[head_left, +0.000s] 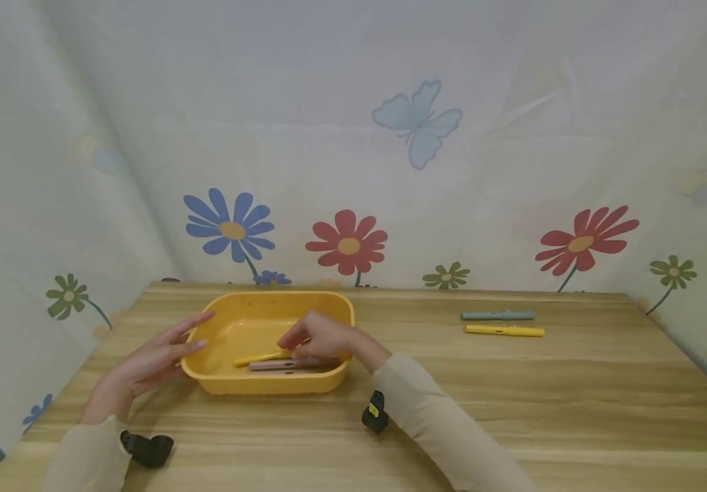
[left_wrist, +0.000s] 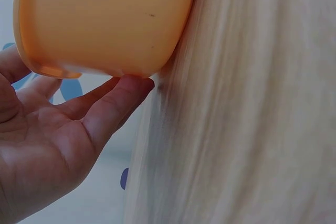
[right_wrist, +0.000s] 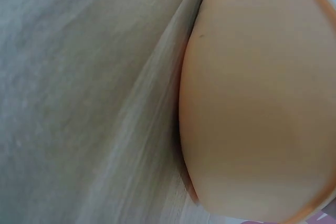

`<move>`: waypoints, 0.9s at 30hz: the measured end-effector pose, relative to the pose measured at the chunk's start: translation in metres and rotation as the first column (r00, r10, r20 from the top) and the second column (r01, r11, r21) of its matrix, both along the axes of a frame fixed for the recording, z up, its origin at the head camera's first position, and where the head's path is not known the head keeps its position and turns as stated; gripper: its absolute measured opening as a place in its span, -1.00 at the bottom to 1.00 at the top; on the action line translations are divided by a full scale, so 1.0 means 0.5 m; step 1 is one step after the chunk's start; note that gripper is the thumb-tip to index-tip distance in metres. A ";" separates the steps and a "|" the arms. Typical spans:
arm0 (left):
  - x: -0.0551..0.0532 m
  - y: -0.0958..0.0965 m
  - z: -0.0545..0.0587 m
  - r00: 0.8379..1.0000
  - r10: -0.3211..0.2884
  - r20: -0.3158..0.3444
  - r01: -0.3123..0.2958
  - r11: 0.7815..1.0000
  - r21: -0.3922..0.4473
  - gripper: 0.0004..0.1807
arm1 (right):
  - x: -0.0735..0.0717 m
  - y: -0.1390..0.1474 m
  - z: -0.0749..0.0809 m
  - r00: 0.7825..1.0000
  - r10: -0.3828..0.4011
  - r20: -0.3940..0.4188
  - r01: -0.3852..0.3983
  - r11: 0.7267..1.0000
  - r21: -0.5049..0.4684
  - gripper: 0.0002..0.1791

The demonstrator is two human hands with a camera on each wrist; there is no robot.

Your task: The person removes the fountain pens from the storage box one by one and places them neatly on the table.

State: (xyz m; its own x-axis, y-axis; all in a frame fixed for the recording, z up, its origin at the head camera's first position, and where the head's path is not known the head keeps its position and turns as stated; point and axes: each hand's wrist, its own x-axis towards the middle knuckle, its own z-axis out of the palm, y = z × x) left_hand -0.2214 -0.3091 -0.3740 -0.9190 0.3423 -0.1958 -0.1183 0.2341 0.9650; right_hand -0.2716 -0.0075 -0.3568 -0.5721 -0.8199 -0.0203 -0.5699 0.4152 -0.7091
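A yellow plastic basin (head_left: pixel 267 386) stands on the wooden table. My left hand (head_left: pixel 153 355) holds its left rim, and in the left wrist view the fingers (left_wrist: pixel 118 103) lie against the outer wall. Reaching over the right side, my right hand (head_left: pixel 323 336) pinches the end of a yellow pen (head_left: pixel 258 359) inside the basin. Just below that pen lies a dull pink pen (head_left: pixel 267 365), and another pale pen (head_left: pixel 270 372) shows partly behind the front rim. The right wrist view shows the basin's outer wall (right_wrist: pixel 252 98); the hand's fingers are hidden there.
To the right of the basin, a grey-blue pen (head_left: pixel 498 315) and a second yellow pen (head_left: pixel 504 331) lie side by side on the table (head_left: pixel 513 403). A white cloth (head_left: pixel 304 157) printed with flowers and a butterfly hangs behind the table.
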 end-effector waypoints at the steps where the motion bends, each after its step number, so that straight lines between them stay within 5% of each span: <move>1: -0.001 0.000 0.000 1.000 0.000 0.001 0.000 1.000 0.002 -0.27 | 0.000 0.000 -0.001 1.000 -0.006 -0.003 0.006 1.000 0.008 -0.68; 10: -0.002 0.003 0.001 1.000 0.007 0.011 -0.007 1.000 -0.014 -0.29 | -0.002 -0.003 -0.010 0.999 -0.041 0.008 0.040 0.997 0.064 -0.66; 27: -0.004 -0.001 0.002 1.000 0.013 0.008 -0.013 1.000 -0.015 -0.28 | -0.019 -0.023 -0.008 0.988 -0.066 -0.141 0.084 0.989 0.120 -0.67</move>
State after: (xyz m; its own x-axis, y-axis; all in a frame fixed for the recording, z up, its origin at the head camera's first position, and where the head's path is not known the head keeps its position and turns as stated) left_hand -0.2234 -0.3096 -0.3731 -0.9217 0.3274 -0.2078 -0.1289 0.2469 0.9604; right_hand -0.2811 -0.0192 -0.3608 -0.6364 -0.7704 -0.0378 -0.6216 0.5413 -0.5662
